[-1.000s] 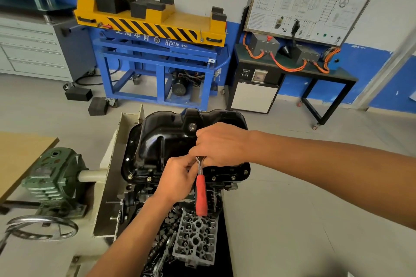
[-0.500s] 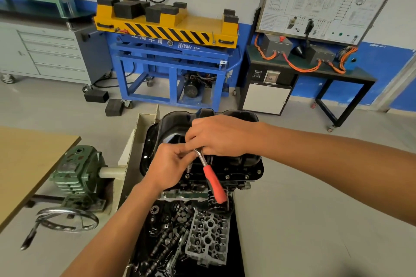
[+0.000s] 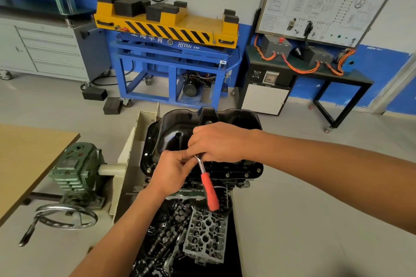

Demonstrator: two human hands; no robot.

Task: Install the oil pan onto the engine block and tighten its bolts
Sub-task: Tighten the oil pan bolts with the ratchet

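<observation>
The black oil pan sits upside up on the engine block, with bolts showing along its near flange. A ratchet with a red handle stands at the pan's near edge, its handle slanting down and slightly right. My right hand curls over the ratchet's head and hides it. My left hand pinches the metal neck just below the head. The bolt under the ratchet is hidden.
A cylinder head and several loose parts lie in the black tray below the engine. A green gearbox with a handwheel juts out at the left beside a wooden table. A blue and yellow lift cart stands behind.
The red handle swung from straight down to slanting lower right. Both hands stayed at the ratchet head. My view shifted left, so the engine appears further right.
</observation>
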